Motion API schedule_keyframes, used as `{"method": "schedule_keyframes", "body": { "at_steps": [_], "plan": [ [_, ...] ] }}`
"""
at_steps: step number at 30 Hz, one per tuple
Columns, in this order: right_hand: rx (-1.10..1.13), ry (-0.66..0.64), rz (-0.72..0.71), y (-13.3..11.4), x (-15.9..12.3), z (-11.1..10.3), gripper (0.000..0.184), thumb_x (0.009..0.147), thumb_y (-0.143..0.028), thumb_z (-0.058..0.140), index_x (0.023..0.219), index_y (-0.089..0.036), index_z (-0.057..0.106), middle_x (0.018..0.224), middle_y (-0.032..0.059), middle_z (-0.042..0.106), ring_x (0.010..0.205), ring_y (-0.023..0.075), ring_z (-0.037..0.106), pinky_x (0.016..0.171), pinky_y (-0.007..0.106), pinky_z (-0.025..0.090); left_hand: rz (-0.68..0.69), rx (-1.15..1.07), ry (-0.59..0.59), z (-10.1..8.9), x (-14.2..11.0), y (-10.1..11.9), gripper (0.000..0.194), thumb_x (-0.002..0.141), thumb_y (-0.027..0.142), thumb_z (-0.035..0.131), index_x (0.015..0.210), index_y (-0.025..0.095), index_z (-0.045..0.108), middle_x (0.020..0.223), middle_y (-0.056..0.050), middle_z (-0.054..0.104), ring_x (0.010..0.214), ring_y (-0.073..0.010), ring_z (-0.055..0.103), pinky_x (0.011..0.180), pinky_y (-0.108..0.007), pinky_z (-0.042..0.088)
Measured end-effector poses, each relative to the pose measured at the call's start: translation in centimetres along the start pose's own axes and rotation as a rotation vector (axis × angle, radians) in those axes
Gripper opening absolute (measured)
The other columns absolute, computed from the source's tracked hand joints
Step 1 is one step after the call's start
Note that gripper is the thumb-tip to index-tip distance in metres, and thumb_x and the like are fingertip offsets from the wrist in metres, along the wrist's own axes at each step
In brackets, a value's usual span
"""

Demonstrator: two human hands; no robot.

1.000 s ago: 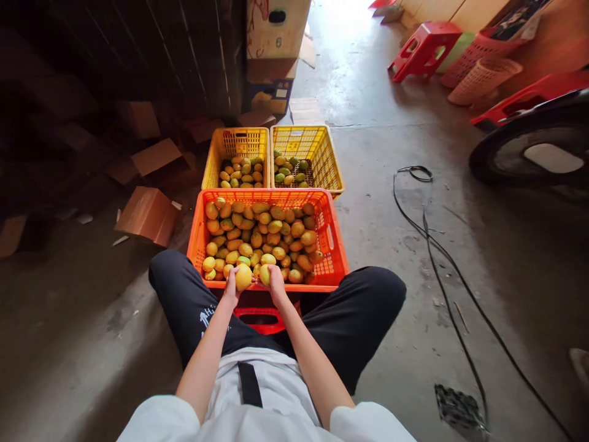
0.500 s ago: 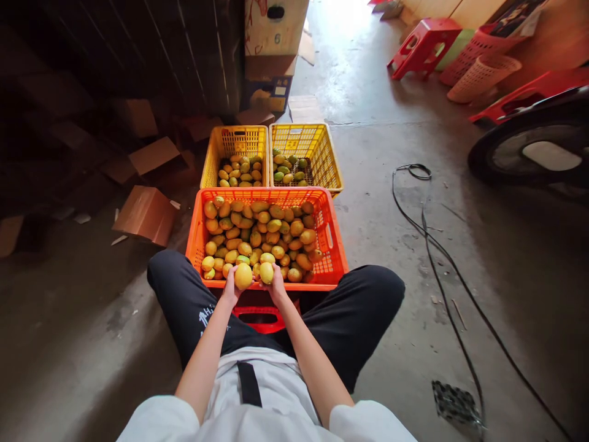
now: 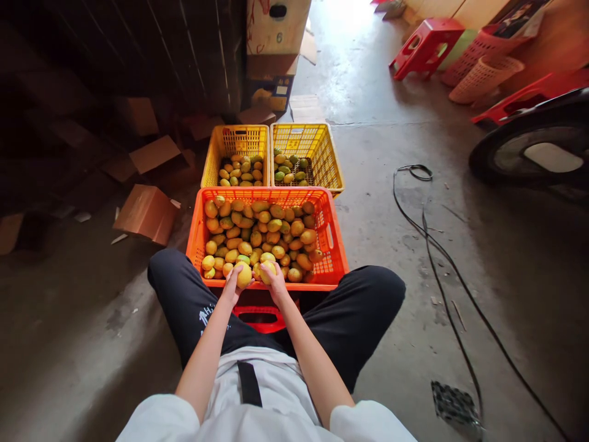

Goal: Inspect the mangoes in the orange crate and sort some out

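Note:
Over the near rim of an orange crate (image 3: pixel 340 264), my left hand (image 3: pixel 233 286) is closed round a yellow mango (image 3: pixel 243 276). Close beside it, my right hand (image 3: pixel 276 283) grips another yellow mango (image 3: pixel 267 271), its fingers across the fruit. The two held fruits are almost side by side, slightly apart. Many yellow and greenish mangoes (image 3: pixel 262 224) lie heaped in the orange crate between my knees. The undersides of both held fruits are hidden.
Two yellow crates, a left one (image 3: pixel 207 156) and a right one (image 3: pixel 335 159), hold fewer mangoes behind the orange crate. Cardboard boxes (image 3: pixel 147 212) lie at left. A black cable (image 3: pixel 442 248) crosses the floor at right, near a wheel (image 3: pixel 529 147) and a red stool (image 3: pixel 427 48).
My right hand has turned, and its fingers now lie over the top of its mango. The left-hand mango has shifted slightly in the grip. The crates stand as before.

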State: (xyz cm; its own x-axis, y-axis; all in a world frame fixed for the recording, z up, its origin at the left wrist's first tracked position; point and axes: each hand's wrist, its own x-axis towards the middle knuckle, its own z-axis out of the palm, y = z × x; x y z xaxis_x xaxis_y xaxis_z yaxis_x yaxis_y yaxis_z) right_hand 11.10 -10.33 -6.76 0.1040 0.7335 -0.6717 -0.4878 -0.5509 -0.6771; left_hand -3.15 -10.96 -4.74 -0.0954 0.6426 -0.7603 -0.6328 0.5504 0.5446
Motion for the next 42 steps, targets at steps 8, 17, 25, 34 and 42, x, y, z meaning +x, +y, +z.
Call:
{"method": "schedule_keyframes", "body": {
  "at_steps": [8, 17, 25, 34, 42],
  "plan": [
    [-0.041, 0.006, -0.050, 0.1, -0.1, 0.3, 0.043, 0.057, -0.042, 0.089, 0.092, -0.023, 0.073, 0.071, -0.0030, 0.070, 0.057, 0.0177, 0.066, 0.046, 0.027, 0.052, -0.024, 0.003, 0.029, 0.4, 0.1, 0.1, 0.033, 0.086, 0.034, 0.082, 0.108, 0.014, 0.067, 0.094, -0.010, 0.078, 0.085, -0.0246, 0.080, 0.081, -0.039, 0.070],
    [-0.065, 0.003, -0.063, 0.4, 0.2, 0.3, 0.043, 0.060, -0.049, 0.085, 0.091, -0.023, 0.072, 0.074, -0.0007, 0.073, 0.064, 0.0211, 0.070, 0.054, 0.030, 0.058, -0.127, -0.094, 0.069, -0.2, 0.6, 0.5, 0.049, 0.103, 0.049, 0.051, 0.126, 0.009, 0.067, 0.088, -0.016, 0.080, 0.091, -0.0325, 0.082, 0.078, -0.044, 0.070],
    [0.017, -0.070, 0.034, -0.3, -0.2, 0.2, 0.047, 0.073, -0.066, 0.069, 0.088, -0.021, 0.069, 0.063, 0.0043, 0.070, 0.063, 0.0250, 0.073, 0.051, 0.030, 0.054, -0.150, -0.088, 0.066, -0.3, 0.7, 0.6, 0.055, 0.104, 0.056, 0.048, 0.119, 0.007, 0.069, 0.082, -0.016, 0.078, 0.080, -0.0294, 0.081, 0.064, -0.035, 0.069],
    [-0.013, 0.031, -0.032, -0.1, 0.1, 0.5, 0.038, 0.066, -0.053, 0.084, 0.087, -0.026, 0.067, 0.071, -0.0023, 0.069, 0.061, 0.0189, 0.067, 0.051, 0.028, 0.053, -0.015, 0.005, 0.015, -0.2, 0.5, -0.2, 0.055, 0.074, 0.032, 0.097, 0.113, 0.018, 0.060, 0.092, -0.006, 0.075, 0.086, -0.0256, 0.081, 0.085, -0.044, 0.070],
    [0.064, 0.037, -0.012, 0.2, 0.2, 0.4, 0.057, 0.050, -0.043, 0.097, 0.095, -0.025, 0.067, 0.079, -0.0033, 0.071, 0.063, 0.0163, 0.068, 0.060, 0.030, 0.062, 0.047, 0.002, -0.018, -0.7, 1.1, -0.9, 0.049, 0.077, 0.023, 0.092, 0.112, 0.019, 0.058, 0.096, -0.006, 0.076, 0.089, -0.0233, 0.080, 0.085, -0.035, 0.069]
  ]
}}
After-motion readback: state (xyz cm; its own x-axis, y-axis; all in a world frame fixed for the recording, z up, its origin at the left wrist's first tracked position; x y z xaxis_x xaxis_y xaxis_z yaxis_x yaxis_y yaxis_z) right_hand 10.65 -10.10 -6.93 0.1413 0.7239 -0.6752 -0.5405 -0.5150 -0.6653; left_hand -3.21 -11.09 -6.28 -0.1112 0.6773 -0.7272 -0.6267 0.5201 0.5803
